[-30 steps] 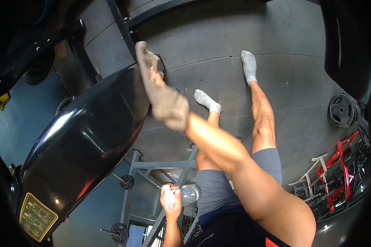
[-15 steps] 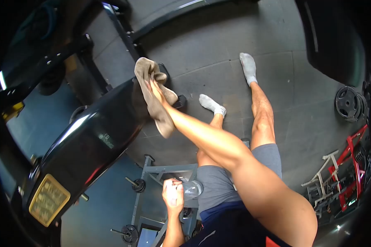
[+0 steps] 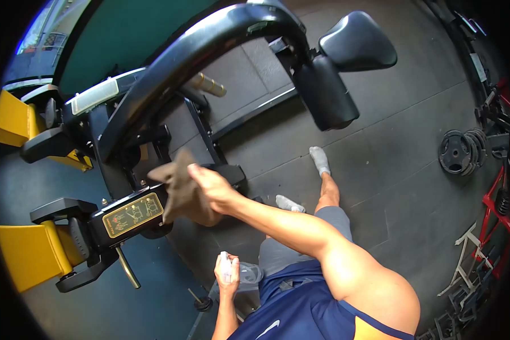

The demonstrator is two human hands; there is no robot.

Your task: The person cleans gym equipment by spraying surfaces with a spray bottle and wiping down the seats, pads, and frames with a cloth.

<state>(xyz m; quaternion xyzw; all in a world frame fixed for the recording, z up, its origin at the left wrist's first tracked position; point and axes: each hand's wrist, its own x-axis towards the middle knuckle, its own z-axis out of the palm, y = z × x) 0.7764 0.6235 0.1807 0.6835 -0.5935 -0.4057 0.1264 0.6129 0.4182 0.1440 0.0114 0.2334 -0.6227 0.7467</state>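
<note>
My right hand [image 3: 216, 190] is closed on a brown cloth [image 3: 187, 195], which hangs blurred over the black machine beam [image 3: 224, 174]. The cloth lies just right of the gold-framed instruction placard [image 3: 133, 215]; whether it touches the surface beneath is hard to tell. Near my waist, my left hand [image 3: 226, 276] grips a spray bottle by its white trigger head [image 3: 226, 266]. The bottle's clear body [image 3: 250, 274] points right, against my shorts.
A curved black machine arm [image 3: 209, 35] with a black pad [image 3: 357, 42] and roller [image 3: 326, 93] arches ahead. Yellow-backed pads [image 3: 31, 252] stand left. Weight plates [image 3: 459, 152] and a red frame [image 3: 496, 198] are at right. Grey rubber flooring [image 3: 391, 164] spans the middle.
My right hand has moved the cloth along the beam toward the placard. The view has shifted, bringing the curved arm and yellow pads into sight. My left hand still holds the spray bottle.
</note>
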